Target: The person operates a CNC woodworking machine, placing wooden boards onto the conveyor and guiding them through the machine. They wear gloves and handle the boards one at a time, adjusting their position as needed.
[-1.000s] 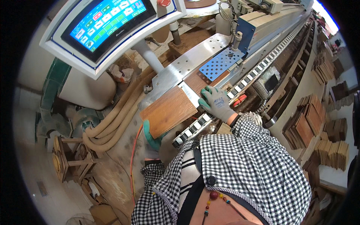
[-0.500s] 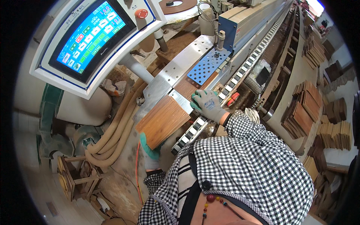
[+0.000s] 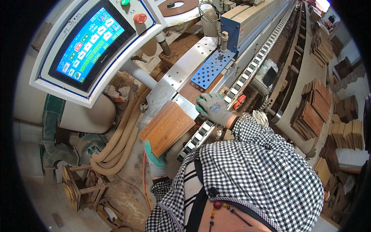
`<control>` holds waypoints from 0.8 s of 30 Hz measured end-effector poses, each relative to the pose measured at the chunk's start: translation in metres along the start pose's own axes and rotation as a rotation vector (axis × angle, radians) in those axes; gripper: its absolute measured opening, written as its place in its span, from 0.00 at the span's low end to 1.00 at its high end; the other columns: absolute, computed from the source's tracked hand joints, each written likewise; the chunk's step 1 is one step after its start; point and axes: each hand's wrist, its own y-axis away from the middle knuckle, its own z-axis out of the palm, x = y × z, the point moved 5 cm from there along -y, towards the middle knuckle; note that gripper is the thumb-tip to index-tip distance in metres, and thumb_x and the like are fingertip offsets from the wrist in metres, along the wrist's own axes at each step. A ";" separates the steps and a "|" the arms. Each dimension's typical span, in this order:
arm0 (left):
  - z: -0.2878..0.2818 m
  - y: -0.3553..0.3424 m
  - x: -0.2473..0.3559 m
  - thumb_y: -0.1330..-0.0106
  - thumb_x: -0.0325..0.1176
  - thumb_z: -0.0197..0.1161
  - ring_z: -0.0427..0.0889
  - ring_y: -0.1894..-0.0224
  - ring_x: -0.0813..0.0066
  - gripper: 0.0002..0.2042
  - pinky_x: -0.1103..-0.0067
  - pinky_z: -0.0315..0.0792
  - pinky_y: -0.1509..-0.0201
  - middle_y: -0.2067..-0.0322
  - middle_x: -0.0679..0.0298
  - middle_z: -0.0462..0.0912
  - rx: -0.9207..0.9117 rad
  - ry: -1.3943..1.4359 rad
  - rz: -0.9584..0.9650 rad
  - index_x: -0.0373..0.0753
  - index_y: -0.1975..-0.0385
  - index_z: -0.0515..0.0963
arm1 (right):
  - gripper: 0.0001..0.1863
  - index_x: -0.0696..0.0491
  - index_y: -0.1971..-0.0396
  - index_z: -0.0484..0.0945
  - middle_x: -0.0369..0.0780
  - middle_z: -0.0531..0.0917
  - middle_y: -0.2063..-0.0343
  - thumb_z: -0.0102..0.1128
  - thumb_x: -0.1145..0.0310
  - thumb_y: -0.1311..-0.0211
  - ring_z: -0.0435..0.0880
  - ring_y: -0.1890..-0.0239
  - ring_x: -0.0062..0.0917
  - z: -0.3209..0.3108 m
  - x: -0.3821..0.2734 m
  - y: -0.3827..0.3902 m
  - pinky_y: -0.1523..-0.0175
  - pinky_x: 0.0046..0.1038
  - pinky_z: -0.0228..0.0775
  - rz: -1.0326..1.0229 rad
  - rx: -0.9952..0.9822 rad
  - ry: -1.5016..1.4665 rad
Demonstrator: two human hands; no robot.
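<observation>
A brown wood-grain board [image 3: 166, 127] lies angled at the near end of the machine's silver metal table [image 3: 185, 62]. My left hand [image 3: 154, 156], in a grey-green glove, grips its lower left corner, fingers mostly hidden beneath it. My gloved right hand [image 3: 212, 108] has bent fingers on the near end of a second wooden plank [image 3: 193, 89], beside a small silver plate [image 3: 185, 104]. That plank runs under a blue perforated plate [image 3: 206, 71]. A segmented conveyor chain [image 3: 243, 77] passes right of my right hand.
A white control panel [image 3: 92, 46] with a lit screen overhangs the left. Beige hoses [image 3: 116, 150] curve below it near a wooden frame [image 3: 81, 185]. Stacked boards [image 3: 311, 110] stand along the right. A red clamp-like part [image 3: 239, 101] sits by the chain. A cable [image 3: 145, 181] hangs below.
Over the last second the view has shifted, with the machine and both hands appearing slightly further left and the panel lower. My hands keep their holds on the boards.
</observation>
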 end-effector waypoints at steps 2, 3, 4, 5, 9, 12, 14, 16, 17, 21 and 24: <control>-0.001 0.000 0.000 0.25 0.61 0.51 0.79 0.39 0.58 0.35 0.64 0.78 0.43 0.36 0.54 0.73 0.015 -0.008 0.006 0.42 0.28 0.62 | 0.17 0.50 0.54 0.80 0.41 0.79 0.50 0.66 0.55 0.37 0.80 0.51 0.37 -0.001 0.005 -0.001 0.44 0.41 0.70 0.002 0.008 0.015; -0.001 0.000 0.000 0.25 0.61 0.51 0.79 0.39 0.58 0.35 0.63 0.78 0.43 0.36 0.54 0.73 0.007 -0.002 0.006 0.42 0.28 0.62 | 0.17 0.50 0.54 0.80 0.40 0.79 0.51 0.65 0.55 0.36 0.80 0.51 0.36 -0.002 0.008 -0.002 0.45 0.40 0.71 0.008 0.029 0.021; -0.001 0.000 0.000 0.25 0.61 0.51 0.79 0.39 0.58 0.35 0.63 0.78 0.43 0.36 0.54 0.73 0.013 -0.011 0.008 0.42 0.28 0.62 | 0.16 0.49 0.55 0.80 0.40 0.79 0.51 0.64 0.55 0.36 0.80 0.51 0.36 -0.004 0.011 -0.003 0.45 0.40 0.71 0.016 0.045 0.031; -0.001 0.000 0.000 0.25 0.61 0.51 0.79 0.39 0.58 0.35 0.63 0.78 0.43 0.36 0.54 0.73 0.007 -0.011 0.009 0.42 0.28 0.62 | 0.16 0.49 0.55 0.81 0.40 0.79 0.51 0.64 0.55 0.36 0.80 0.52 0.36 -0.005 0.014 -0.003 0.45 0.40 0.71 0.038 0.029 0.044; -0.002 0.000 -0.002 0.26 0.62 0.50 0.79 0.39 0.58 0.35 0.63 0.78 0.43 0.36 0.55 0.73 0.023 0.001 -0.008 0.42 0.28 0.63 | 0.17 0.48 0.51 0.81 0.41 0.81 0.50 0.64 0.55 0.35 0.80 0.50 0.37 -0.007 0.023 -0.004 0.45 0.42 0.71 0.071 -0.044 0.018; -0.003 0.001 -0.001 0.26 0.62 0.51 0.79 0.39 0.58 0.35 0.63 0.77 0.42 0.36 0.55 0.74 0.002 -0.021 -0.002 0.42 0.29 0.63 | 0.13 0.48 0.57 0.81 0.39 0.79 0.57 0.64 0.57 0.37 0.79 0.52 0.35 -0.015 0.028 -0.004 0.47 0.38 0.70 0.033 0.089 0.075; -0.003 0.001 -0.001 0.26 0.63 0.51 0.78 0.39 0.58 0.36 0.62 0.77 0.42 0.36 0.55 0.73 -0.010 -0.036 0.002 0.43 0.28 0.63 | 0.13 0.47 0.57 0.81 0.39 0.80 0.53 0.65 0.58 0.38 0.79 0.51 0.35 -0.010 0.040 -0.006 0.45 0.39 0.69 0.090 0.022 0.082; -0.003 0.001 0.000 0.26 0.63 0.51 0.78 0.39 0.58 0.36 0.62 0.77 0.41 0.36 0.55 0.73 -0.015 -0.030 0.006 0.43 0.28 0.63 | 0.14 0.47 0.57 0.81 0.39 0.80 0.50 0.66 0.57 0.38 0.79 0.50 0.35 -0.010 0.055 -0.008 0.43 0.40 0.68 0.099 0.050 0.116; -0.003 0.001 0.000 0.26 0.63 0.51 0.78 0.39 0.58 0.36 0.62 0.77 0.42 0.36 0.56 0.74 -0.008 -0.022 0.008 0.43 0.28 0.63 | 0.14 0.46 0.56 0.82 0.39 0.80 0.46 0.66 0.56 0.38 0.79 0.48 0.35 -0.009 0.064 -0.008 0.40 0.40 0.66 0.125 0.058 0.127; -0.002 0.002 -0.001 0.27 0.62 0.52 0.78 0.39 0.58 0.36 0.62 0.77 0.42 0.37 0.56 0.74 0.047 -0.022 0.003 0.44 0.28 0.62 | 0.15 0.44 0.53 0.83 0.39 0.79 0.47 0.65 0.54 0.35 0.78 0.46 0.34 -0.011 0.100 -0.013 0.37 0.38 0.65 0.183 0.042 0.251; 0.000 0.003 0.001 0.27 0.61 0.53 0.78 0.39 0.58 0.36 0.61 0.77 0.42 0.36 0.57 0.73 0.016 -0.025 0.030 0.44 0.28 0.62 | 0.15 0.42 0.53 0.83 0.38 0.79 0.49 0.64 0.52 0.34 0.78 0.47 0.34 -0.016 0.124 -0.017 0.38 0.39 0.65 0.257 0.019 0.290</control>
